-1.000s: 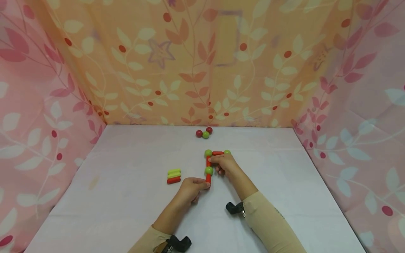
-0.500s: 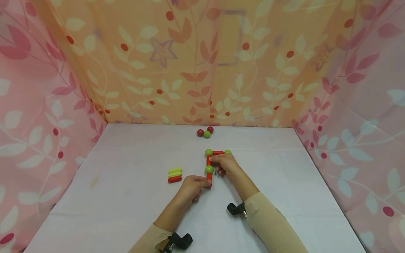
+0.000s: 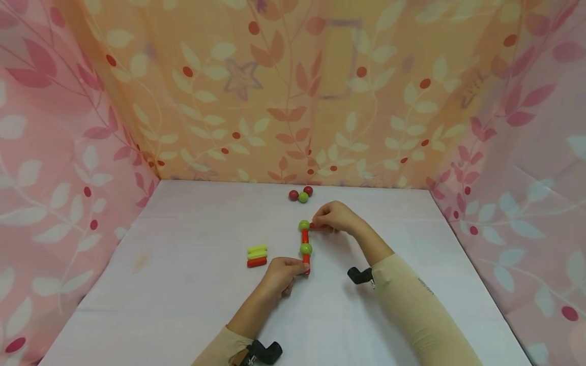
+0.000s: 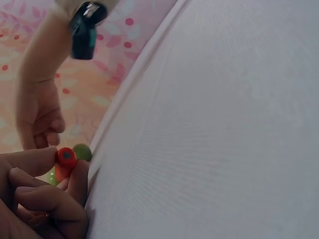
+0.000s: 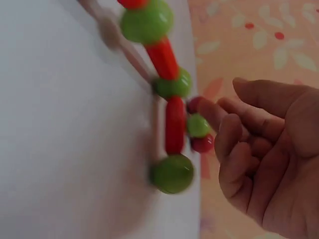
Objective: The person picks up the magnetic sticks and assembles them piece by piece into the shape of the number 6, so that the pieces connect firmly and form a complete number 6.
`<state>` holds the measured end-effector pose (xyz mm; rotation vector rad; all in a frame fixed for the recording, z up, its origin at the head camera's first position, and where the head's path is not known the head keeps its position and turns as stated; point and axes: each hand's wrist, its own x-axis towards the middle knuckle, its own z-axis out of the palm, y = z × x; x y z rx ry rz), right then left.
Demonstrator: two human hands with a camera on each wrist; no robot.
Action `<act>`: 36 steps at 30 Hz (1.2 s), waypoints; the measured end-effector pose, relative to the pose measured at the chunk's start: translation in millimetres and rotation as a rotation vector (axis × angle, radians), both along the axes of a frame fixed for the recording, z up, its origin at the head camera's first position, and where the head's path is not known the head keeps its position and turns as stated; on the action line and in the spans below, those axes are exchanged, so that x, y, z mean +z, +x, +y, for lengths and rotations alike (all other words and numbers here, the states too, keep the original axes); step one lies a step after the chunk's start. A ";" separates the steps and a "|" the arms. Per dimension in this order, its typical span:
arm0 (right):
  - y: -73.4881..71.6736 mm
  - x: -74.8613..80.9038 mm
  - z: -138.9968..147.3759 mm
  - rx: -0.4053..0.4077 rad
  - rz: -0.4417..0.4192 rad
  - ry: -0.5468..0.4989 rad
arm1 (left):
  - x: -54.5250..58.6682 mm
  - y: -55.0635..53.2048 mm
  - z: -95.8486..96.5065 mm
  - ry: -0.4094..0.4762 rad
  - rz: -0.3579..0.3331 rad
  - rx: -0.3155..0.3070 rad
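Observation:
My left hand pinches the near red rod between thumb and index finger; its round end with a grey spot faces the left wrist camera. This rod joins a green ball, then a middle red rod and a far green ball. From there a third red rod leads sideways to an end green ball. My right hand is by that third rod, hiding most of it in the head view. In the right wrist view, thumb and fingers are apart with nothing between them.
Two yellow-green rods and a loose red rod lie together left of the chain. Two red balls and a green ball sit near the white table's back edge, before a patterned curtain.
My right hand has let go of the middle red rod and moved away to the far right-hand rod. My left hand keeps its pinch on the near red rod.

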<state>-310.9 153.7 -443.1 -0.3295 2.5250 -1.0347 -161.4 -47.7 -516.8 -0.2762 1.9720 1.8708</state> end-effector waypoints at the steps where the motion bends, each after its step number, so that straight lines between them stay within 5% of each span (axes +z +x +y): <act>1: -8.0 5.2 0.9 0.022 0.059 0.031 | -0.1 0.3 -0.2 0.000 0.003 0.000; 7: -57.1 17.9 2.5 0.039 0.325 0.090 | 0.0 1.1 -0.6 -0.001 0.004 0.011; 12: -88.4 8.3 1.6 -0.008 0.320 -0.044 | -1.7 2.4 -0.1 0.003 0.003 0.020; 19: -117.5 -24.8 -3.2 -0.054 0.317 -0.171 | -3.6 1.2 1.0 -0.018 0.003 0.019; 28: -119.4 -44.2 -17.6 -0.070 0.182 -0.208 | -2.7 2.4 0.5 -0.027 0.000 0.022; 36: -115.1 -48.2 -26.9 -0.092 0.230 -0.185 | -3.8 2.7 0.7 -0.024 0.007 0.024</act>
